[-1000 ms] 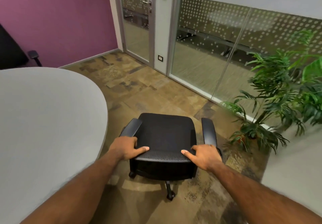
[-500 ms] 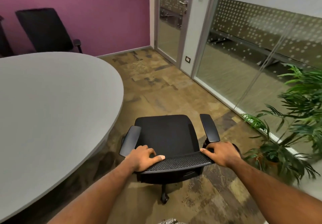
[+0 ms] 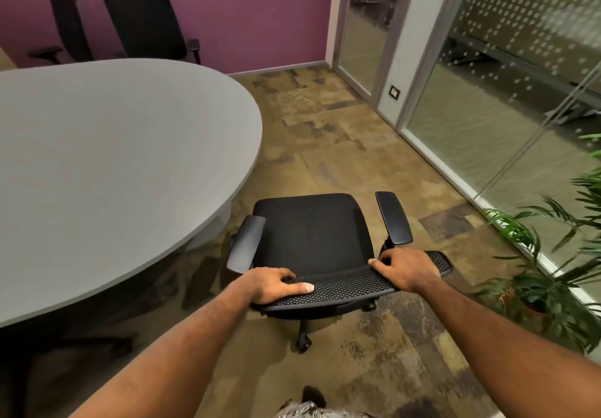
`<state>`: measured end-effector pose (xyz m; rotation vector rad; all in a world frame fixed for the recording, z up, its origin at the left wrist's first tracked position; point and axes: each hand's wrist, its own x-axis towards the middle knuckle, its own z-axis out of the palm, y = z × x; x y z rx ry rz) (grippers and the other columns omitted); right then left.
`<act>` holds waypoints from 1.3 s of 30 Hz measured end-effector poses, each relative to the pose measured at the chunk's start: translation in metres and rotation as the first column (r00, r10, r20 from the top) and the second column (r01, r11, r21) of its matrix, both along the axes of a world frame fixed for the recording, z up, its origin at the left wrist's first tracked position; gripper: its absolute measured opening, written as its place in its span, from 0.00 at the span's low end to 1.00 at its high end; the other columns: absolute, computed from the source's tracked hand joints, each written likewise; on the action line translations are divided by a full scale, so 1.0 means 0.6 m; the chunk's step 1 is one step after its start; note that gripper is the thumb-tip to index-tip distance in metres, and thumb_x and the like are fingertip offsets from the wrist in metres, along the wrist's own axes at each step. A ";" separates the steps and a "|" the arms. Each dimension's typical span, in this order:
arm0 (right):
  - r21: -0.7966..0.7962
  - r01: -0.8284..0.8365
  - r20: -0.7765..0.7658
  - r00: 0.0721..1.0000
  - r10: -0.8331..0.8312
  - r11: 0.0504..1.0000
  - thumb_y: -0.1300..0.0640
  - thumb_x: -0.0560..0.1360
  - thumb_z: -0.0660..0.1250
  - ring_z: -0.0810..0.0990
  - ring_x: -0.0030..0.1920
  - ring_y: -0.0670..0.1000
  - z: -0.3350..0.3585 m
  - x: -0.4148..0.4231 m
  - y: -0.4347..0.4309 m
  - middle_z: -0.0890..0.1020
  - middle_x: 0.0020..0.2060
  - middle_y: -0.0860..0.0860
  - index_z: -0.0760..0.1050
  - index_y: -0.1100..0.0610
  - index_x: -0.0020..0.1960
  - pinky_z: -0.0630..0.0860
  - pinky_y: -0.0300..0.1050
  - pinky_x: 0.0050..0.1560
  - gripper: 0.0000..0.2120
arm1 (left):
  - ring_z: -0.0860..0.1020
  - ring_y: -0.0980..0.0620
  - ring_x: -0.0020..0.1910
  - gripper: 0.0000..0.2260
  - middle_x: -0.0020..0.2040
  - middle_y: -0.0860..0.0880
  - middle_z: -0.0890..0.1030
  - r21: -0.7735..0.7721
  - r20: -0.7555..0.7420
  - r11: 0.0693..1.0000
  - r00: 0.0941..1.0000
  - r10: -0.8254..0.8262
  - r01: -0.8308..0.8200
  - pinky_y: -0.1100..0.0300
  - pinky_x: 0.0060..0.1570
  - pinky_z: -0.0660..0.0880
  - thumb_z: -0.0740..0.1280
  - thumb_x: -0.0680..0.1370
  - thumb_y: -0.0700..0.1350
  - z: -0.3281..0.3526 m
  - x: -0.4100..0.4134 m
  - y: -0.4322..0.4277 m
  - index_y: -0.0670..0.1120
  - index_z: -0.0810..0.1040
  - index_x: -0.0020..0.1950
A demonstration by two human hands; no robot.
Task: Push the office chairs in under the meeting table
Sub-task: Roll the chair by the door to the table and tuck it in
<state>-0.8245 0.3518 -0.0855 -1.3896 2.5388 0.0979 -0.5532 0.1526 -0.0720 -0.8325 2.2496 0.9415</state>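
Note:
A black office chair [image 3: 312, 232] with two armrests stands on the carpet just right of the rounded end of the grey meeting table [image 3: 107, 157]. Its seat faces away from me and sits outside the table edge. My left hand [image 3: 273, 286] grips the left part of the mesh backrest top [image 3: 344, 286]. My right hand [image 3: 403, 268] grips the same backrest top further right. Two more black chairs [image 3: 143, 17] stand at the table's far side against the purple wall.
A glass partition [image 3: 507, 98] and a glass door [image 3: 364, 27] run along the right. Potted plants [image 3: 553, 255] stand close to the right of the chair. Patterned carpet [image 3: 325, 131] stretches ahead between table and glass.
The chair has swung left toward the table end with both hands on its backrest. My view has turned left, bringing more table and the far chairs into sight.

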 end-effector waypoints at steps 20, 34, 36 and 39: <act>-0.179 0.134 -0.152 0.975 -0.162 0.975 0.42 0.77 0.57 0.72 0.44 0.50 0.006 0.187 -0.003 0.78 0.32 0.48 0.75 0.49 0.31 0.50 0.63 0.74 0.20 | 0.74 0.49 0.67 0.52 0.71 0.50 0.76 0.033 -0.028 0.985 0.985 0.170 -0.169 0.48 0.69 0.69 0.53 0.59 0.86 0.009 0.215 0.061 0.55 0.71 0.74; -0.051 -0.015 -0.099 0.995 0.010 0.999 0.39 0.77 0.56 0.74 0.41 0.49 0.001 0.239 -0.052 0.77 0.33 0.44 0.77 0.44 0.35 0.50 0.67 0.73 0.18 | 0.72 0.48 0.69 0.52 0.73 0.50 0.72 0.111 0.013 0.945 0.951 0.309 -0.309 0.46 0.70 0.66 0.57 0.58 0.85 -0.007 0.308 0.072 0.56 0.70 0.74; -0.074 -0.049 -0.096 0.995 0.042 0.996 0.40 0.77 0.56 0.74 0.41 0.49 0.002 0.232 -0.062 0.78 0.33 0.44 0.77 0.44 0.36 0.50 0.67 0.73 0.18 | 0.69 0.48 0.72 0.53 0.76 0.49 0.69 0.147 0.038 0.939 0.950 0.310 -0.312 0.45 0.73 0.64 0.57 0.58 0.85 -0.007 0.309 0.072 0.56 0.67 0.76; -0.156 -0.139 -0.121 0.985 0.121 0.978 0.44 0.78 0.58 0.75 0.40 0.48 -0.001 0.218 -0.070 0.79 0.33 0.43 0.76 0.45 0.34 0.52 0.66 0.73 0.16 | 0.66 0.46 0.74 0.59 0.78 0.49 0.65 0.178 0.061 0.933 0.950 0.306 -0.313 0.44 0.74 0.62 0.58 0.53 0.86 -0.007 0.303 0.079 0.56 0.63 0.78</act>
